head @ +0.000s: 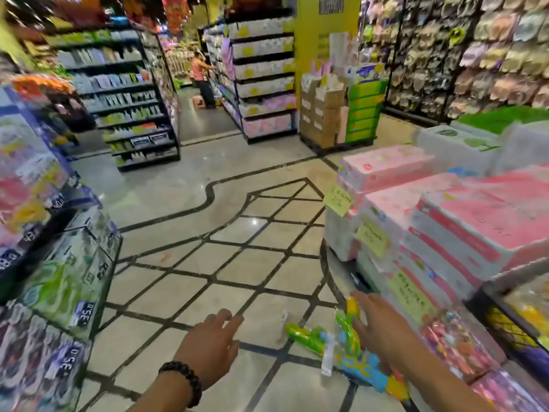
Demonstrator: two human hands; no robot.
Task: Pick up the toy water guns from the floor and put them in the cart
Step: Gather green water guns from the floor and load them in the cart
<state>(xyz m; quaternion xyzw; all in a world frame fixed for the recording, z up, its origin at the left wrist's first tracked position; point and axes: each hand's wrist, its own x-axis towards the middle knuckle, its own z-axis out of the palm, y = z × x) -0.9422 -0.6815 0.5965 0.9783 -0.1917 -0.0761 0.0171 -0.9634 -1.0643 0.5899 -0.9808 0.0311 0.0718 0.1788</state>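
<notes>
- The toy water guns (pixel 335 341) lie in their clear packets on the tiled floor (pixel 190 281), right at the foot of the stack of pink boxes (pixel 445 227); that stack is my landmark for everything here.
- One green gun points away from the stack, toward the open aisle; a second green and yellow one stands more upright, closer to the stack; a blue and yellow piece lies below them, nearer the person.
- The right hand (pixel 383 325) reaches out beside the stack, directly over the guns, fingers stretched and spread. Its grip is apart. Whether the palm touches the upper packet I cannot tell, since the hand covers that spot.
- The left hand (pixel 212 340) hangs over bare floor, well apart from the stack and just short of the green gun's tip. Its fingers are extended and relaxed, so that grip is apart too, holding nothing.
- A dark bead bracelet (pixel 185 382) sits on the left wrist.
- Yellow price notes (pixel 338 200) stick to the side of the stack facing the aisle.
- A black wire basket (pixel 511 319) of bright packets stands against the stack on the person's side.
- Across the aisle from the stack, shelves of boxed goods (pixel 59 281) carry price tags.
- Far beyond the stack, down an aisle, another shopper (pixel 202 81) stands at a shelf.
</notes>
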